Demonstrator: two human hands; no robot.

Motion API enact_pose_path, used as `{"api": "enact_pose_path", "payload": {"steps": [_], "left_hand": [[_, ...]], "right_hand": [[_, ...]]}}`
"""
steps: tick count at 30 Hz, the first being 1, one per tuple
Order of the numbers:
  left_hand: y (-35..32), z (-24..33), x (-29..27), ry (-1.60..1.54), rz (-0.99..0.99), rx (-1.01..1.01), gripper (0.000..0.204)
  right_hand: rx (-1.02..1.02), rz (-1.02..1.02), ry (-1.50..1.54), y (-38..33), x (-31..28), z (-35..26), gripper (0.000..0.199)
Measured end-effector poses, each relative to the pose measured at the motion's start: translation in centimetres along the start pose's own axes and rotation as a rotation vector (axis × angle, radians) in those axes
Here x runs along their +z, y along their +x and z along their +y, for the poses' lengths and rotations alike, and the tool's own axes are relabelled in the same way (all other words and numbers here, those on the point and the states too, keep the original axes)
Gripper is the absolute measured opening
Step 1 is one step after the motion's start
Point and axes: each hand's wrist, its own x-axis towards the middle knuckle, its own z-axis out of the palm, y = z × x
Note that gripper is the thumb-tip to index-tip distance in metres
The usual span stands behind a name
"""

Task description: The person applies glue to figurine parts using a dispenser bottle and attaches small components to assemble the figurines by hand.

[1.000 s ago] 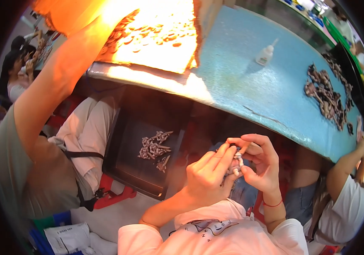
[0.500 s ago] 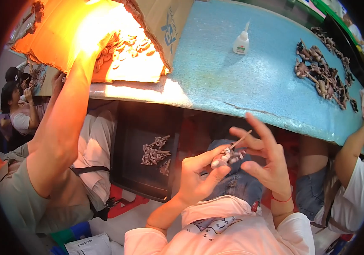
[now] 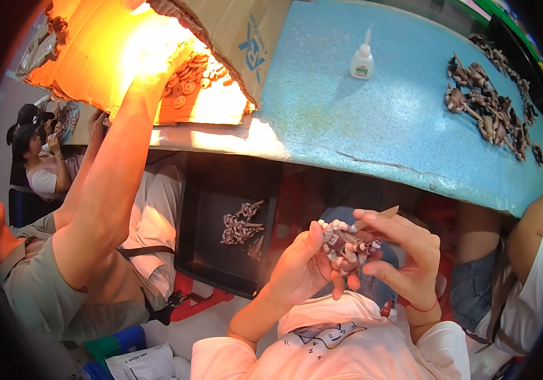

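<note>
In front of my lap, my left hand [image 3: 300, 266] grips a small, knobbly skeleton-like figurine [image 3: 345, 248] in pale, brown and dark red tones. A thin pointed tan piece [image 3: 388, 212] sticks out at its upper right. My right hand [image 3: 409, 250] closes round the figurine's right side, with bent fingers above and the thumb below. Fingers partly cover the figurine, so its full shape is hidden. Several similar pale figurines [image 3: 241, 225] lie heaped in a black tray [image 3: 205, 253] left of my hands.
Ahead is a blue-covered table [image 3: 322, 120] with a white squeeze bottle [image 3: 362, 63] and a pile of figurines [image 3: 490, 114]. At left, a co-worker's arm [image 3: 110, 171] reaches into a brightly lit cardboard box [image 3: 271, 38] holding ring-shaped pieces [image 3: 186, 85]. Another person's arm [image 3: 531, 228] is at right.
The figurine has turned in my hands and shows its wider, red-brown side. My right fingers, spread before, have closed in on it. The view has shifted slightly.
</note>
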Motion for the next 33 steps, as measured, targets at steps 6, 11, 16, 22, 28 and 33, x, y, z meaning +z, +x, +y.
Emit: {"api": "enact_pose_path", "payload": {"steps": [6,11,16,22,28,33], "left_hand": [[0.4,-0.3,0.6,-0.116,-0.049,-0.016,0.067],[0.2,-0.2,0.9,-0.212,-0.043,-0.077,0.066],[0.2,-0.1,0.9,-0.279,-0.046,-0.143,0.064],[0.0,0.0,0.6,-0.329,-0.088,-0.130,0.062],[0.0,0.2,0.1,-0.346,-0.114,-0.176,0.055],[0.1,0.2,0.1,-0.402,-0.070,-0.232,0.053]], "right_hand": [[-0.130,0.028,-0.043,0.3,0.1,0.5,0.042],[-0.073,0.071,0.000,0.0,0.6,0.3,0.041],[-0.033,0.145,0.043,-0.1,0.9,0.6,0.040],[0.016,0.158,0.146,-0.3,1.5,0.8,0.043],[-0.012,0.150,0.188,-0.5,1.7,1.3,0.054],[0.060,0.192,0.233,-0.7,1.9,1.3,0.062]]}}
